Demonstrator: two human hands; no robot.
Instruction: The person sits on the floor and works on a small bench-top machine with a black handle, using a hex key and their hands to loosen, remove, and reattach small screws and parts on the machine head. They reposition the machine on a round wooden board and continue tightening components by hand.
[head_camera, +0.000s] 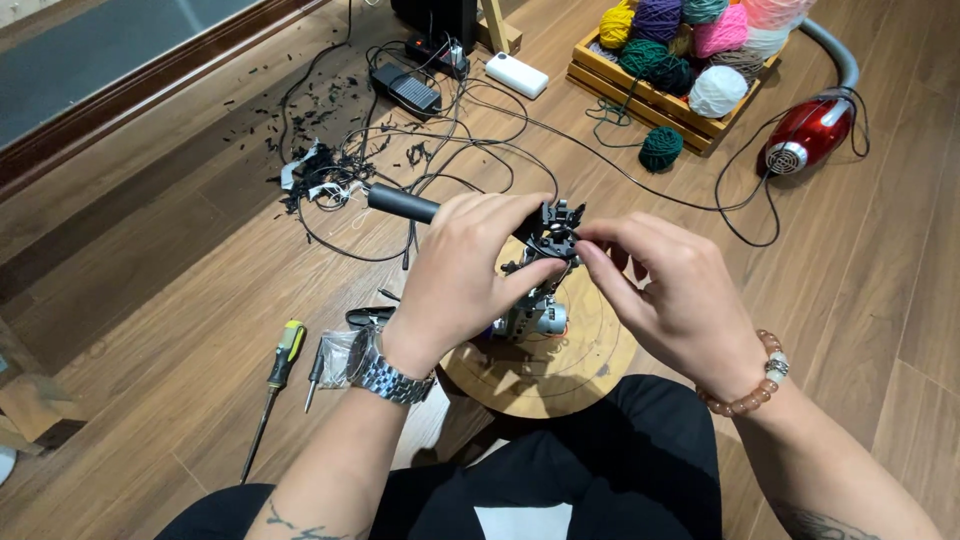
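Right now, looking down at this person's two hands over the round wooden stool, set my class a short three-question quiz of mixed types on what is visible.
1. True or false: both the left hand and the right hand touch the small black mechanical part.
2. Which tool lies on the floor beside the left forearm? A) screwdriver B) hammer C) scissors
3. Fill in: the wooden crate at the top holds balls of ____.

Key: 1 true; 2 A; 3 yarn.
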